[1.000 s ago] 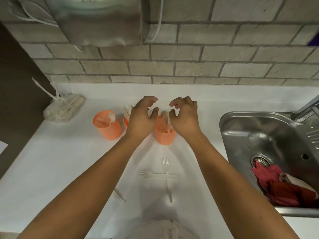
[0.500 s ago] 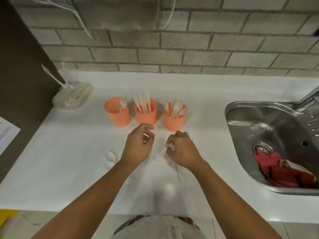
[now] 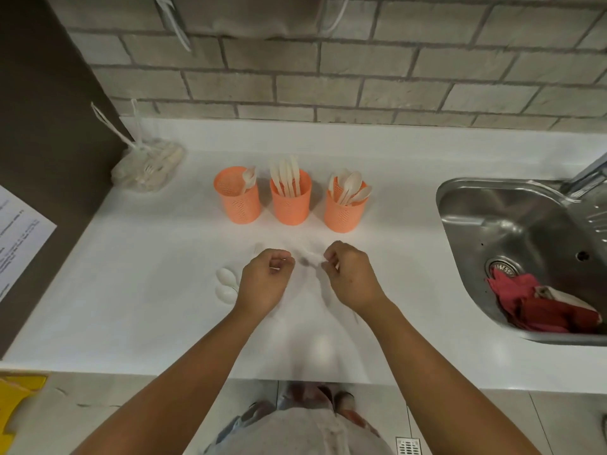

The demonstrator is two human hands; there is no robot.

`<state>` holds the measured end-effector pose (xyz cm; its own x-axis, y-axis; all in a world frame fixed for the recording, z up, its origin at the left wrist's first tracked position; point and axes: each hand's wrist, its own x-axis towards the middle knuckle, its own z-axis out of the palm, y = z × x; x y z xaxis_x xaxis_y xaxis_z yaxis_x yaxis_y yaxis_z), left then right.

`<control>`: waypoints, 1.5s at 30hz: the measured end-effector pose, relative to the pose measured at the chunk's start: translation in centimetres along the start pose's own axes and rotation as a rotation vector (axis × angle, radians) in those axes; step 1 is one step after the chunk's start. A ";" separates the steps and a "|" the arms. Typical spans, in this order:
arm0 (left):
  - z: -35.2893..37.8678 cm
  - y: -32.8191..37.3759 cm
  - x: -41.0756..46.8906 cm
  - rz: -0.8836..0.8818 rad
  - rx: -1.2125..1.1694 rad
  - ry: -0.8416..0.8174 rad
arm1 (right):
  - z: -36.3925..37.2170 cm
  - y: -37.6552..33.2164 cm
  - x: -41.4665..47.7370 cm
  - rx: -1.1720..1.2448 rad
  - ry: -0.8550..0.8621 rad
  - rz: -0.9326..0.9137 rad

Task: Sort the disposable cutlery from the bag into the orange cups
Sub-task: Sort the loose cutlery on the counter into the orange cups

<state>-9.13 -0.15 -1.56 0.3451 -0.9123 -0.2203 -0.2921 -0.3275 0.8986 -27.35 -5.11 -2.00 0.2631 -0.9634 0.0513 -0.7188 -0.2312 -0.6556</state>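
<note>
Orange mesh cups (image 3: pixel 290 201) stand behind curled left hand (image 3: pixel 264 280) and right hand (image 3: pixel 353 277), grips unclear.

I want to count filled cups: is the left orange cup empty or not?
Not empty. The left orange cup stands upright with one white utensil sticking out above its rim; the rest of its inside looks bare.

Readable text — none. Sheet of paper (image 3: pixel 19 231) at the left edge carries printed lines — too blurred to read.
</note>
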 end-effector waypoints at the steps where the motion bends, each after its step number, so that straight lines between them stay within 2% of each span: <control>1: 0.0 0.1 -0.1 -0.042 -0.071 -0.032 | -0.2 -0.8 -0.1 0.098 0.015 0.045; 5: 0.4 1.0 -0.7 -0.132 -0.320 -0.125 | 0.2 -3.0 -1.0 0.296 -0.037 0.122; 9: 0.2 1.0 -0.7 -0.151 -0.363 -0.141 | 0.8 -3.6 -2.2 0.363 -0.118 0.118; 11: -0.2 0.9 -0.7 -0.166 -0.404 -0.142 | 0.5 -3.2 -2.4 0.367 -0.085 0.146; 15: -1.3 1.0 -0.6 -0.202 -0.473 -0.110 | -0.2 -0.1 -1.9 0.078 0.113 0.253; 19: -1.9 1.0 -0.8 -0.215 -0.480 -0.110 | -0.2 2.4 -2.0 -0.168 -0.078 0.446; 24: -2.6 0.3 -0.9 -0.226 -0.494 -0.134 | 0.3 2.8 -1.7 -0.274 -0.130 0.418; 27: -3.3 -0.4 -0.7 -0.237 -0.510 -0.138 | 0.3 2.2 -1.2 -0.174 -0.090 0.429; 30: -4.1 -1.0 -0.4 -0.248 -0.516 -0.129 | 0.3 0.1 -0.9 0.051 -0.016 0.399; 35: -5.4 -1.5 -0.2 -0.247 -0.542 -0.119 | 1.7 -5.9 -1.0 0.586 -0.055 0.369; 38: -6.1 -1.4 -0.3 -0.230 -0.558 -0.111 | 3.2 -8.3 -1.1 0.801 -0.118 0.405; 40: -6.7 -1.5 -0.5 -0.213 -0.565 -0.115 | 4.2 -9.3 -1.1 0.855 -0.163 0.405; 45: -8.5 -1.9 -0.4 -0.194 -0.579 -0.150 | 5.6 -10.9 -0.8 0.815 -0.203 0.393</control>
<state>-1.17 2.94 0.07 0.2021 -0.8879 -0.4132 0.3087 -0.3427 0.8873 -16.11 -1.09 0.86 0.2595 -0.8921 -0.3698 -0.1256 0.3485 -0.9288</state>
